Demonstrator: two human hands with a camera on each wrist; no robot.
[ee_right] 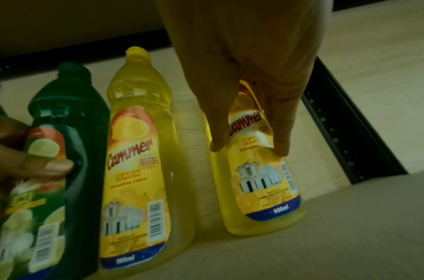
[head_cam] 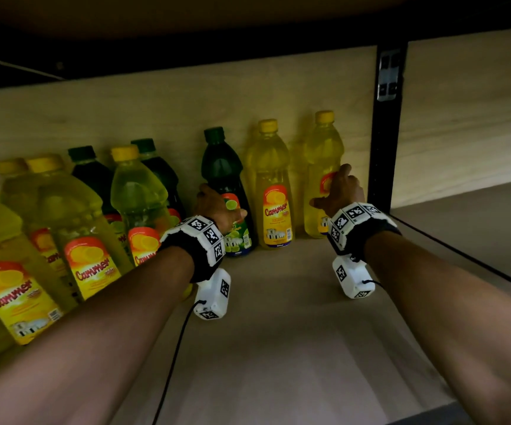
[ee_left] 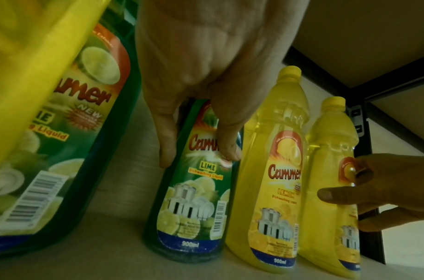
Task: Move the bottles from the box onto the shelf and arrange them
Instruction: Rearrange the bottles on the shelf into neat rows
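Left hand grips the green bottle at its label; right hand grips the end yellow bottle beside the black post. Both stand upright on the shelf; a second yellow bottle stands between them. More bottles crowd left of the green one.

3 bottles stand rowed on shelf, against back wall.

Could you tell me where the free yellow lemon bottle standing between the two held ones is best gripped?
Grip the middle lemon bottle around its narrow upper body above the label, coming from the open front; the green lime bottle and another yellow bottle flank it.
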